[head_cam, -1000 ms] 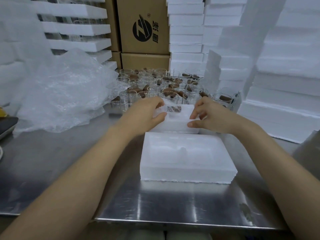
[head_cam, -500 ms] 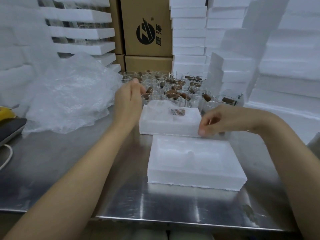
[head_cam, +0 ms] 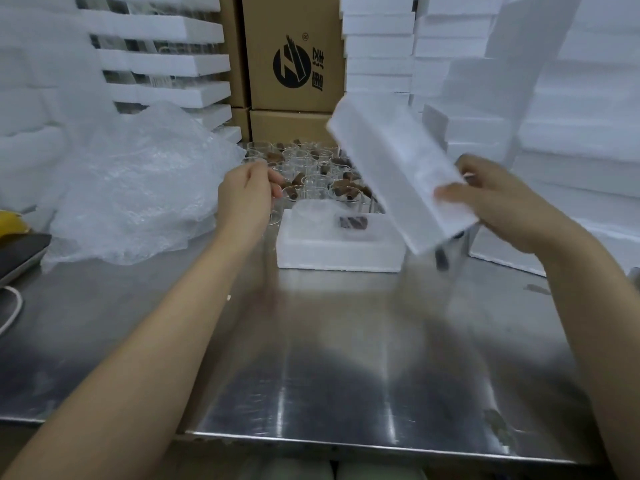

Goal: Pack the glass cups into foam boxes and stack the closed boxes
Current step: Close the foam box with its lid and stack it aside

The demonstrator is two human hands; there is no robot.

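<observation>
A white foam box base [head_cam: 337, 249] lies open on the steel table [head_cam: 346, 358]. In it rests a clear glass cup with a brown piece [head_cam: 353, 223] inside. My right hand [head_cam: 498, 202] grips a foam lid [head_cam: 391, 168] by its near end and holds it tilted in the air above the base's right side. Behind the base stands a cluster of glass cups [head_cam: 311, 168], several with brown pieces in them. At the cluster's left edge, my left hand [head_cam: 247, 194] curls its fingers round one clear glass cup [head_cam: 273, 213], which is blurred.
Crumpled clear plastic wrap [head_cam: 138, 188] covers the table's left. Cardboard boxes [head_cam: 294, 57] stand at the back. Foam box stacks rise at the back [head_cam: 377, 46], on the right [head_cam: 571, 140] and on the left [head_cam: 166, 64]. A dark tray [head_cam: 17, 254] sits at the far left edge.
My right hand has picked the foam lid up off the table and tilted it above the base. My left hand has left the base and reached the cups.
</observation>
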